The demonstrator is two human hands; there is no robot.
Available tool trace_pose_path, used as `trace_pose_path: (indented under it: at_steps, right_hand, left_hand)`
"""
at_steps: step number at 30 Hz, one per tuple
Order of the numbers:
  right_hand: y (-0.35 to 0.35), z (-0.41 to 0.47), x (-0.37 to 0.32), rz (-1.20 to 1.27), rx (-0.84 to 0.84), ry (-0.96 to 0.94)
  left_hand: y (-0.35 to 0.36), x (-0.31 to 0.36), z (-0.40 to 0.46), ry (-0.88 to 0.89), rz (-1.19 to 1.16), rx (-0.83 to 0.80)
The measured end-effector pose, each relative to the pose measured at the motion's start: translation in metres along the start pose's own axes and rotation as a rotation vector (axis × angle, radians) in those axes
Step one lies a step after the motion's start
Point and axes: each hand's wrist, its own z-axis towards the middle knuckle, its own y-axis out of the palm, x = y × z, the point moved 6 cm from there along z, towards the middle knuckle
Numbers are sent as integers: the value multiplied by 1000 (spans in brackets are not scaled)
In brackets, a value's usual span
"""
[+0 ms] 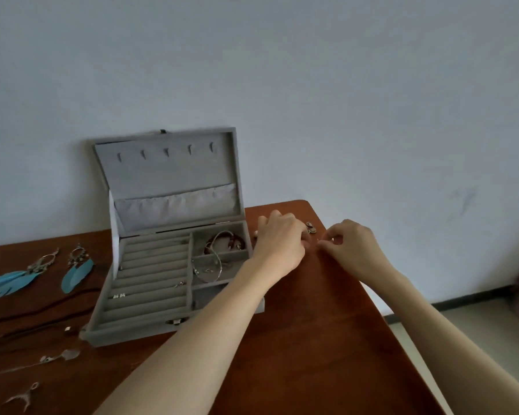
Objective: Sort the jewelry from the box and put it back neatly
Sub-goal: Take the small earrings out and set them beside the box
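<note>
Both bare forearms reach across the reddish-brown wooden table [312, 339]: left hand [279, 244] and right hand [352, 247] have fingers curled, tips nearly meeting right of the open grey velvet jewelry box [150, 307]; what they pinch is too small to tell. Bangles [219, 253] lie in the box's right compartments, blue feather earrings [75, 271] on the table to its left.
</note>
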Motion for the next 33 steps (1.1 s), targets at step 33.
trace_pose_path:
  at_steps: [33]
  right_hand:
    - [44,-74,-152,82,-97,-321]
  left_hand:
    - [-92,-119,-125,-136,-160,-25]
